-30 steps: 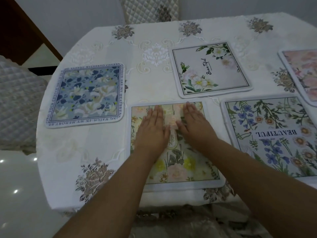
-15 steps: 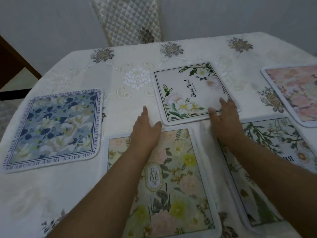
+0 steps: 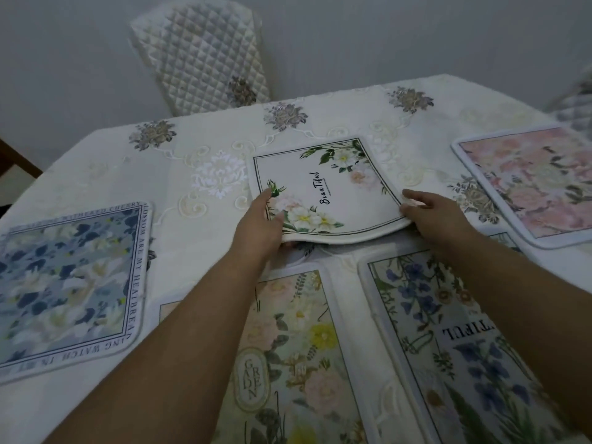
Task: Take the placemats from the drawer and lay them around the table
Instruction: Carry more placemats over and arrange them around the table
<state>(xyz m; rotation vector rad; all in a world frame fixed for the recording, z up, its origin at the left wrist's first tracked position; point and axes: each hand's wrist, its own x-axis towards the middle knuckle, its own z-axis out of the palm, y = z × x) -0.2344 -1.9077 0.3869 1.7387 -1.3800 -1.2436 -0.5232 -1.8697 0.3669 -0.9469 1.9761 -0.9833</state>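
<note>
Surface (image 3: pixel 96 174), cloth-covered: white placemat (image 3: pixel 333 187) at middle, near edge lifted. Left hand (image 3: pixel 259 225) and right hand (image 3: pixel 432 216) fingers pinch its near corners. Step: repositioning. Next likely: shift toward far edge, lay flat.

Five rectangular placemats with rounded corners and pale borders.

(a) White placemat (image 3: pixel 326 190), centre of frame: black line frame, white and pink blooms at two corners, script "BeauTiful". Its near edge is raised and bowed, its far edge lies flat, and the left hand (image 3: pixel 259 225) and right hand (image 3: pixel 432 216) grip its near corners.

(b) Blue floral placemat (image 3: pixel 70 283), left of frame: flat, with lettering round the border.

(c) Pastel placemat (image 3: pixel 298 357), lower centre: flat, with an oval "GARDEN" label.

(d) Blue wildflower placemat (image 3: pixel 448 347), lower right: flat, just beside (c).

(e) Pink floral placemat (image 3: pixel 538 184), upper right: flat.
</note>
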